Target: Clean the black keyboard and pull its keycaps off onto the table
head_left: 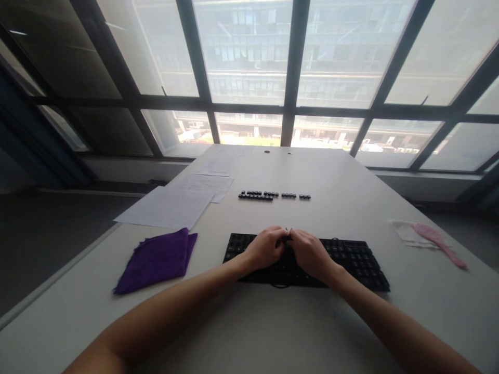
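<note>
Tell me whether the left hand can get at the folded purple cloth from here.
Likely yes: the purple cloth lies uncovered on the table, left of the keyboard, and nothing taller than the keyboard's end shows between it and the left hand. That hand would first have to leave the keyboard.

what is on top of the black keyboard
The left hand and right hand meet over the middle of the keyboard. Keys show to either side; those beneath the hands are covered. Something thin pokes up between the hands, too small to identify.
</note>
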### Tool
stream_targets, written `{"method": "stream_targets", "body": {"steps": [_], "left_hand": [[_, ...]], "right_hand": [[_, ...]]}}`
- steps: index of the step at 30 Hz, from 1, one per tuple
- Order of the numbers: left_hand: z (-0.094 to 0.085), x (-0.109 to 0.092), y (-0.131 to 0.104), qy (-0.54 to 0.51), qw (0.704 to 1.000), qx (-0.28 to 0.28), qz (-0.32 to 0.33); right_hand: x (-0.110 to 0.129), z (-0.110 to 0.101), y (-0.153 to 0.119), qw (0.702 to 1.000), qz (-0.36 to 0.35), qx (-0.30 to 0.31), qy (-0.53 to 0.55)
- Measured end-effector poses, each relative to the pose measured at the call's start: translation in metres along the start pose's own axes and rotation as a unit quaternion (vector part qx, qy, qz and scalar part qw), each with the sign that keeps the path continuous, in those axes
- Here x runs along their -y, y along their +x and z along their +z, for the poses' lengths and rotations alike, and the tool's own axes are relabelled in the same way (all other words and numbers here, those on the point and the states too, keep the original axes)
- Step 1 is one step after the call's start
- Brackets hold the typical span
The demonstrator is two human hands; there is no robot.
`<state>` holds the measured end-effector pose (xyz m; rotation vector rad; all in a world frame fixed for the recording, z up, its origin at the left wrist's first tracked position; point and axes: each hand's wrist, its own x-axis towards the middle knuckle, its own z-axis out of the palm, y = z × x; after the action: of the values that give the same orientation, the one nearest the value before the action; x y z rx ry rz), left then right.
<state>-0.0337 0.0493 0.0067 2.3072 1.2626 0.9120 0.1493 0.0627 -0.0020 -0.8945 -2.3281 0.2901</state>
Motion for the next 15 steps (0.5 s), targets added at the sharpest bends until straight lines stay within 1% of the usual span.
{"method": "stream_targets", "body": {"steps": [3,5,8,10,12,15], "left_hand": [[0.0001,-0.0012,-0.0004,0.023,1.000,0.011,0.010],[-0.0006,-0.0023,-0.0003,0.034,0.999,0.020,0.012],[-0.0024,-0.0039,0.0000,0.042,0.998,0.032,0.020],[-0.0028,-0.0033,0.0003,0.039,0.998,0.041,0.021],[-0.0019,-0.0005,0.0007,0.028,0.998,0.046,0.013],[0.0016,0.0056,0.0016,0.014,0.999,0.045,-0.004]], "right_hand": [[0.0021,0.0015,-0.0041,0.998,-0.028,-0.002,-0.052],[0.0021,0.0032,-0.0048,0.999,-0.015,-0.013,-0.042],[-0.0004,0.0046,-0.0041,0.997,0.053,-0.038,0.050],[-0.0029,0.0043,-0.0034,0.986,0.099,-0.053,0.121],[-0.0052,0.0035,-0.0027,0.976,0.122,-0.061,0.168],[-0.0073,0.0022,-0.0018,0.967,0.137,-0.069,0.202]]}}
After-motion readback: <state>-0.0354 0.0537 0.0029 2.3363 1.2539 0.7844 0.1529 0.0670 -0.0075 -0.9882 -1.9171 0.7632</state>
